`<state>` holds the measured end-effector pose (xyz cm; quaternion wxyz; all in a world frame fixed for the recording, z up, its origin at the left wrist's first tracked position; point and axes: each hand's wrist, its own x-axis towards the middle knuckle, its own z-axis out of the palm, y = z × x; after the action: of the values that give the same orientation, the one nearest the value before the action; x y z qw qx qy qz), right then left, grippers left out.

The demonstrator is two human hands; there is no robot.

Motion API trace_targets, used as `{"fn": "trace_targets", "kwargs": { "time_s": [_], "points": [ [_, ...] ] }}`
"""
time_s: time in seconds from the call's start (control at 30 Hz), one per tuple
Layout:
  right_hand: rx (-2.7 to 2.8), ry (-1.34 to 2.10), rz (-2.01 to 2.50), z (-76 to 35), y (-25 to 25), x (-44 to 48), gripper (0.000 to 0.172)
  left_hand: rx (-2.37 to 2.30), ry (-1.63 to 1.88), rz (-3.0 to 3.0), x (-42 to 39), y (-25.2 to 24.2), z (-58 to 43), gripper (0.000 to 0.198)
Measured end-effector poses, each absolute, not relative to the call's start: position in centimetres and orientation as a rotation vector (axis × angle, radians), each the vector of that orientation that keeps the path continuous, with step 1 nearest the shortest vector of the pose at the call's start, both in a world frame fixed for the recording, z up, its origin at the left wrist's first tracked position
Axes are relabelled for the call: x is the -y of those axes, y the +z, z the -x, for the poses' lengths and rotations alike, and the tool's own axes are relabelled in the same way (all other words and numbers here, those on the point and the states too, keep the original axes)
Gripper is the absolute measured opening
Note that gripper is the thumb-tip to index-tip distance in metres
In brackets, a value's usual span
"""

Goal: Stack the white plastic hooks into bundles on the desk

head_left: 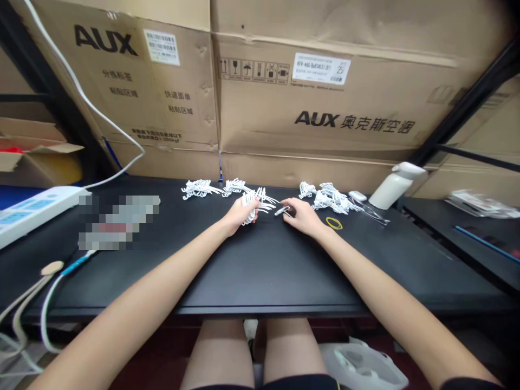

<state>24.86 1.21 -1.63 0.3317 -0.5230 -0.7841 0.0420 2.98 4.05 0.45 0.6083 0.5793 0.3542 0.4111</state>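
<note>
My left hand (236, 214) is closed around a bundle of white hooks (248, 210), whose thin straight ends point right. Opposite it, my right hand (303, 215) pinches a small white hook (281, 210) between thumb and fingers, a short way from the bundle's ends. Behind my left hand lie two piles of similar white hooks, one further left (199, 188) and one nearer (235, 187). Beyond my right hand is a larger heap of white hooks (332, 199). A yellow rubber band (333, 223) rests on the black table beside my right wrist.
A white bottle (392, 187) stands at the right, with glasses (371, 211) near it. To the left are a white power strip (38, 208), a blurred-out flat object (122, 222) and cables (51, 303). Large cardboard boxes (264, 108) form a wall behind the black table (260, 271).
</note>
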Motion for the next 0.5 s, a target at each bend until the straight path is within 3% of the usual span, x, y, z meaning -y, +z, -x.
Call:
{"fn": "trace_targets", "kwargs": {
  "time_s": [0.2, 0.4, 0.5],
  "points": [
    [1.907, 0.2, 1.296, -25.0, -1.5, -1.2, 0.022, -0.847, 0.935, -1.262, -3.8, 0.8, -3.1, 0.019],
    [1.786, 0.237, 1.203, -23.7, 0.2, 0.1, 0.028, -0.895, 0.948, -1.281, -4.0, 0.9, -2.8, 0.023],
    [1.657, 0.405, 1.135, -23.1, 0.8, 0.6, 0.04, -0.944, 0.963, -1.317, -4.2, 0.8, -2.8, 0.025]
  ]
}}
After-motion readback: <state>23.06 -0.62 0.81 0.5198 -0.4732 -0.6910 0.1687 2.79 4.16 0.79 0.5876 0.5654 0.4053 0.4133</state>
